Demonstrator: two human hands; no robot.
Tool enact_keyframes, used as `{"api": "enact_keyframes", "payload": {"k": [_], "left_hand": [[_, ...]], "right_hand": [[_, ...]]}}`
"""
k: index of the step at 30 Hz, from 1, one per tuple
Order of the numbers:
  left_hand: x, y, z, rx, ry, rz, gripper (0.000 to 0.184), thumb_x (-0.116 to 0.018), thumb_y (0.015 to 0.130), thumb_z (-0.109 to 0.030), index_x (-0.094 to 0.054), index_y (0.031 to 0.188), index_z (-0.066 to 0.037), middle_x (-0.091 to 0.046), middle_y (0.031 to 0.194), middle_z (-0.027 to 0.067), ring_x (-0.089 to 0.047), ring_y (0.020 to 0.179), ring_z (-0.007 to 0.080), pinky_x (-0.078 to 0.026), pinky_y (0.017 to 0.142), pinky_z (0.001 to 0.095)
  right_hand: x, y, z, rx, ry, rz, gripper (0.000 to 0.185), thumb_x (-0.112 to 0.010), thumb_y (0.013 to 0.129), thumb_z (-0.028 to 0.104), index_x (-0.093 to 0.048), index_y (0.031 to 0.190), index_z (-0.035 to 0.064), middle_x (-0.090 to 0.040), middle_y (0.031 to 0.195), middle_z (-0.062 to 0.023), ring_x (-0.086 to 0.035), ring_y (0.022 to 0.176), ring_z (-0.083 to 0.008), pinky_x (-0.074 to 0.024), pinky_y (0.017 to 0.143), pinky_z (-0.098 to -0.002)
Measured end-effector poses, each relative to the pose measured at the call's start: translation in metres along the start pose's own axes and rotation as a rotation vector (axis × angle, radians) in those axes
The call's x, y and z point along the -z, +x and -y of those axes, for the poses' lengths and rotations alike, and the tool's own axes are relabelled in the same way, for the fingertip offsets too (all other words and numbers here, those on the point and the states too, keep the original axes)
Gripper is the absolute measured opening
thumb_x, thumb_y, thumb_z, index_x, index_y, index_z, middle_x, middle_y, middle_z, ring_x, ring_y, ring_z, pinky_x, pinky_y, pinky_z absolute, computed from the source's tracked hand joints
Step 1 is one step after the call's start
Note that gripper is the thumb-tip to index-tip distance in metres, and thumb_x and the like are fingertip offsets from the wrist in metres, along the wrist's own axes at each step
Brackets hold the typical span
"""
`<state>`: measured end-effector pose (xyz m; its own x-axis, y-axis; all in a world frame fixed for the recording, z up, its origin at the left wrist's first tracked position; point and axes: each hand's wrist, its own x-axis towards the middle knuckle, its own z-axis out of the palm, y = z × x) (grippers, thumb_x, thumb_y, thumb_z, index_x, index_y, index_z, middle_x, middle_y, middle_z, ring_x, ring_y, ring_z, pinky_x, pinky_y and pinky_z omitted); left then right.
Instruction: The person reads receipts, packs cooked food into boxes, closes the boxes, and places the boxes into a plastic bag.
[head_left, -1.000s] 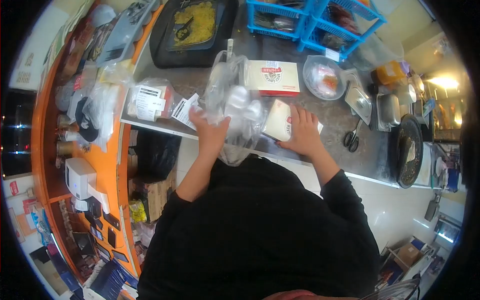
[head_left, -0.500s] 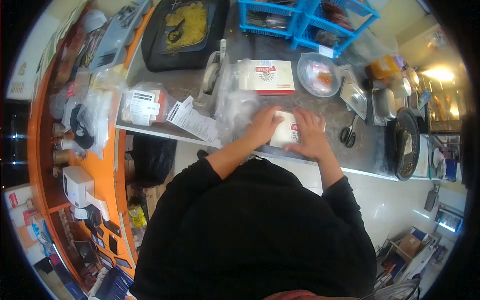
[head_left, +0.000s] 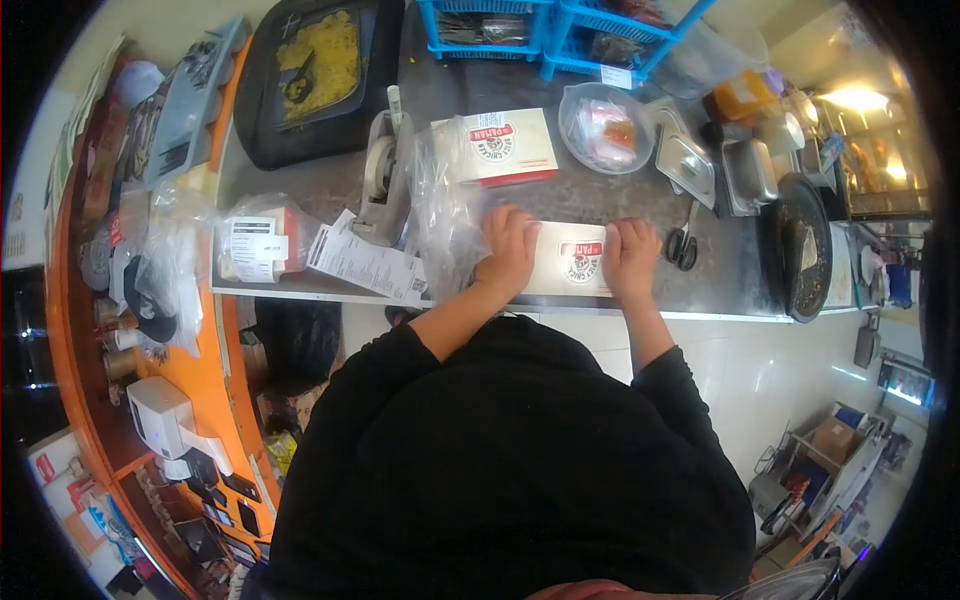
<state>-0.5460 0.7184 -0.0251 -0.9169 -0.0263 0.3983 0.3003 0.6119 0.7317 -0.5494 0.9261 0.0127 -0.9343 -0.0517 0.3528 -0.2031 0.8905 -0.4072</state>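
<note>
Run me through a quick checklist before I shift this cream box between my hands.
1. Left hand at the left end of the cream box: ok.
2. Right hand at its right end: ok.
3. Box logo facing up: ok.
4. Box contents: cannot tell, hidden inside.
5. Scissors apart from the right hand: ok, lying just beyond it.
6. Plastic bag apart from the left hand: cannot tell, they look very close.

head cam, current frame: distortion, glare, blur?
Head view: strong fisheye, black corners; head view: glare from the warm light at upper right, shine on the steel lid; head view: receipt fine print too soft to read, while the left hand, right hand and box have distinct outlines.
</note>
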Motion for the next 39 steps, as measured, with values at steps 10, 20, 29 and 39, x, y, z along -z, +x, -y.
{"api": "enact_keyframes", "payload": {"k": [10,20,29,39], "left_hand": [[0.012,0.009,-0.005,-0.173,0.156,0.223,0.024,-0.057,0.086,-0.015,-0.057,0.109,-0.008,-0.054,0.105,0.0115,-0.051,0.101,0.0299,-0.036,0.091,0.0442],[0.015,0.012,-0.026,-0.179,0.260,0.145,0.021,-0.061,0.082,-0.018,-0.057,0.099,-0.007,-0.054,0.103,0.0079,-0.050,0.100,0.0262,-0.033,0.090,0.0435],[0.011,0.008,-0.022,-0.309,0.278,0.335,0.055,-0.065,0.079,-0.033,-0.050,0.123,-0.004,-0.050,0.119,0.0117,-0.043,0.115,0.0316,-0.030,0.099,0.0525],[0.016,0.016,-0.019,-0.293,-0.118,0.409,0.080,-0.066,0.072,-0.051,-0.044,0.129,0.000,-0.048,0.125,0.0141,-0.043,0.113,0.0328,-0.035,0.092,0.0533]], "right_hand": [[0.000,0.002,0.002,0.021,-0.008,-0.004,0.010,-0.056,0.085,0.018,-0.062,0.087,0.0101,-0.059,0.090,-0.0049,-0.052,0.091,-0.0263,-0.0325,0.082,-0.0427],[0.004,-0.002,0.004,0.055,-0.008,-0.056,0.007,-0.057,0.084,0.016,-0.062,0.084,0.0110,-0.058,0.088,-0.0042,-0.052,0.089,-0.0251,-0.0316,0.080,-0.0417],[-0.001,0.002,0.000,0.013,0.008,0.018,0.013,-0.060,0.082,0.018,-0.070,0.089,0.0157,-0.062,0.095,-0.0020,-0.055,0.095,-0.0230,-0.0320,0.084,-0.0403],[-0.003,0.045,0.126,0.497,0.462,0.025,0.020,-0.059,0.083,0.009,-0.069,0.100,0.0084,-0.066,0.090,-0.0101,-0.060,0.080,-0.0274,-0.0465,0.074,-0.0391]]}}
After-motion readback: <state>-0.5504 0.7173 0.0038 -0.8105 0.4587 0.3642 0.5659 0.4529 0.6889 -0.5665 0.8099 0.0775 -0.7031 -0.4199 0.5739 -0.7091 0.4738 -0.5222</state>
